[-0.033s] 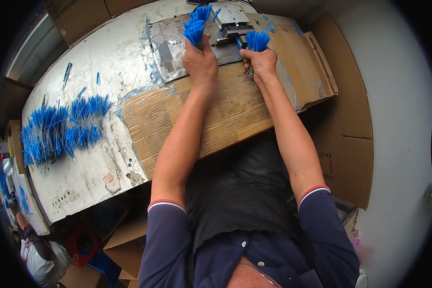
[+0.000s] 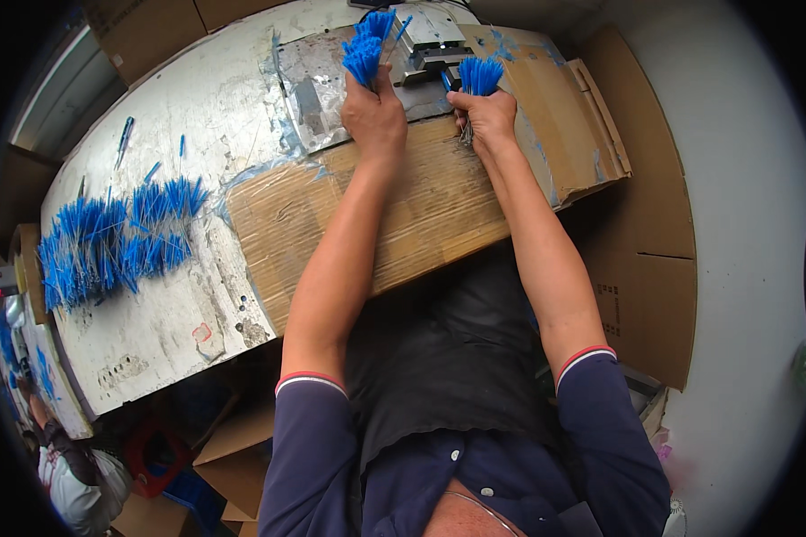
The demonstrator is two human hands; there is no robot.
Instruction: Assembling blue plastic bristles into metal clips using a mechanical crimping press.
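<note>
My left hand [image 2: 374,112] is closed around a bundle of thin blue-tipped wire pieces [image 2: 364,58], its blue ends pointing up and away from me. To its right, my right hand [image 2: 490,118] grips a smaller bundle of blue-tipped wire pieces [image 2: 481,77]. Bare metal ends of that bundle stick out below the fingers. Between and just beyond the hands is a metal fixture [image 2: 439,58] with a block and a dark clamp-like part. The right hand is close to its front side. Most of the wire stems in the left hand are hidden by the fingers.
Heaps of loose blue-tipped wires [image 2: 116,237] lie on the white worn table [image 2: 179,336] at the left. A pen [image 2: 125,141] lies beyond them. Flattened cardboard [image 2: 287,224] covers the near table edge under my forearms. Another person's arm [image 2: 40,412] shows at the lower left.
</note>
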